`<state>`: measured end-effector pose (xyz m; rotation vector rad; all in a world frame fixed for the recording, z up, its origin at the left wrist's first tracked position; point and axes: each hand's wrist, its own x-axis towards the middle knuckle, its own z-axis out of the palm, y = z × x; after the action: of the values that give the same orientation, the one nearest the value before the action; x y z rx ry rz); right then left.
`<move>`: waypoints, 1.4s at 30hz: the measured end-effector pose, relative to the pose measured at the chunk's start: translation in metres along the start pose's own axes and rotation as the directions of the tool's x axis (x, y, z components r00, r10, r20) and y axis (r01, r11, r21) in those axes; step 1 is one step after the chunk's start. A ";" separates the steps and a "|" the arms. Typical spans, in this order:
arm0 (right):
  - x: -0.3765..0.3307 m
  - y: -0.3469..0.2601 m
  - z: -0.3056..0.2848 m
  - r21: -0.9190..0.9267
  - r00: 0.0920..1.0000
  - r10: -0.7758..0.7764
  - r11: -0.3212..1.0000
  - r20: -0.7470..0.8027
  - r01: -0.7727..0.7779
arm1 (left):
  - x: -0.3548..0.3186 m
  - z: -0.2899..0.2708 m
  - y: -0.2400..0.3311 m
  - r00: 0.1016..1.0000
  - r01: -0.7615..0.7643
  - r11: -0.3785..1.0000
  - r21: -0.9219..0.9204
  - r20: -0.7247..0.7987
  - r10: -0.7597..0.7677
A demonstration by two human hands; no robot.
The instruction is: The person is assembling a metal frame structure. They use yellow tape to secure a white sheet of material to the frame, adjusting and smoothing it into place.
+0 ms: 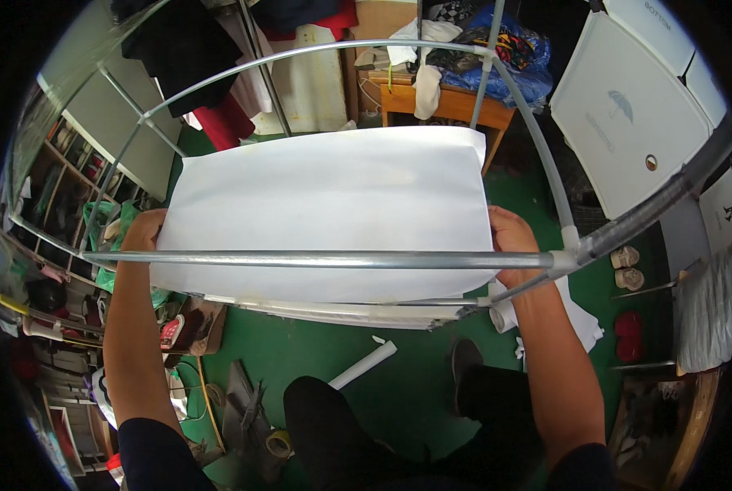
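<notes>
A wide white sheet (325,204), which looks like stiff paper, is stretched between my hands inside a frame of metal tubes (325,260). My left hand (143,231) grips its left edge, and my right hand (513,236) holds the right edge. Some of my fingers are hidden behind the sheet. Both arms reach past the near horizontal tube, which crosses in front of the sheet's lower part. Along the sheet's lower side runs a strip of clear plastic wrap (341,313) on a lower bar. The sheet's top right corner bends slightly.
White cartons (628,114) stand at the right. An orange wooden table (439,102) bears bags and cloth at the back. Shelves with shoes line the left. On the green floor lie a white tube (364,365), a tape roll (279,443) and crumpled white paper (574,319).
</notes>
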<state>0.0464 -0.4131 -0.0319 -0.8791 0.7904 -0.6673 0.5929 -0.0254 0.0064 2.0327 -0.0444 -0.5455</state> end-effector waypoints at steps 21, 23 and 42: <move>0.001 0.002 0.000 0.056 0.994 0.038 0.997 0.107 -0.044 | -0.008 -0.002 0.007 0.994 -0.085 0.994 0.067 0.078 0.079; 0.005 0.006 -0.003 0.043 0.996 0.044 0.998 0.072 -0.048 | -0.004 -0.003 0.004 0.993 -0.071 0.995 0.066 0.103 0.064; 0.006 0.005 -0.007 0.039 0.998 0.031 0.999 0.053 -0.033 | -0.011 0.010 -0.002 0.992 -0.123 0.990 0.071 -0.021 0.125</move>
<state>0.0445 -0.4185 -0.0411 -0.8432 0.7399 -0.6275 0.5783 -0.0301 0.0050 2.0880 -0.1757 -0.4453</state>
